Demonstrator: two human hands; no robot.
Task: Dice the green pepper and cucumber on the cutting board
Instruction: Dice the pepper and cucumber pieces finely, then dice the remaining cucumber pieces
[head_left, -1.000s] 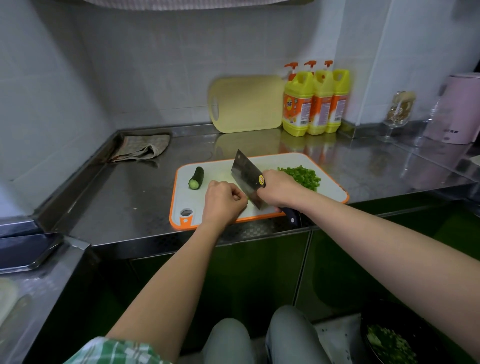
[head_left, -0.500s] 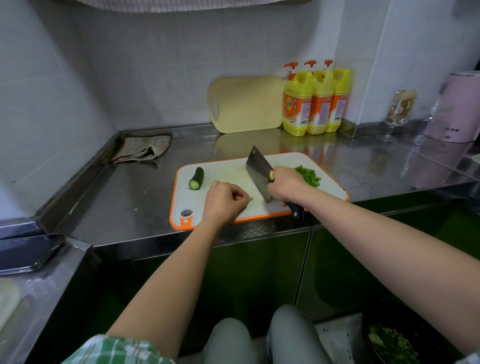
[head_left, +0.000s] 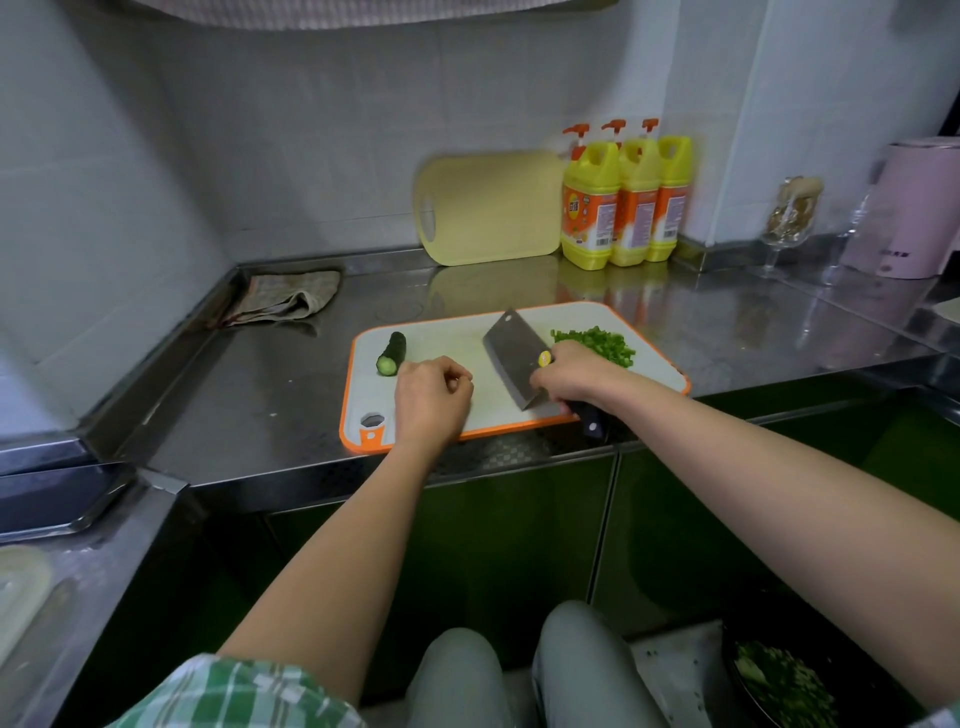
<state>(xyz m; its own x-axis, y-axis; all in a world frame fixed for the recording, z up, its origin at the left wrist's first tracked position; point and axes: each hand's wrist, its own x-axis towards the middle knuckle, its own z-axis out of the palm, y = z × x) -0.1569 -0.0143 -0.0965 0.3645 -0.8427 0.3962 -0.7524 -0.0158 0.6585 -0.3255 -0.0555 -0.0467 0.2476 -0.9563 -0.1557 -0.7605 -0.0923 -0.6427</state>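
Note:
A white cutting board (head_left: 452, 332) with an orange rim lies on the steel counter. A short piece of cucumber (head_left: 392, 353) lies at the board's far left. A pile of diced green pepper (head_left: 597, 344) sits at the far right of the board. My right hand (head_left: 576, 376) grips the dark handle of a cleaver (head_left: 514, 358), whose blade rests tilted on the board's middle beside the pile. My left hand (head_left: 431, 397) hovers over the board's near left with fingers curled; I see nothing in it.
A yellow cutting board (head_left: 491, 208) leans on the back wall beside three yellow detergent bottles (head_left: 623, 200). A folded cloth (head_left: 285, 299) lies at the back left. A pink kettle (head_left: 914, 208) and glasses stand at the right. A dark bowl of greens (head_left: 784, 680) sits low right.
The cleaver has swept right across the board toward the diced pile. My left hand has moved slightly left, away from the blade.

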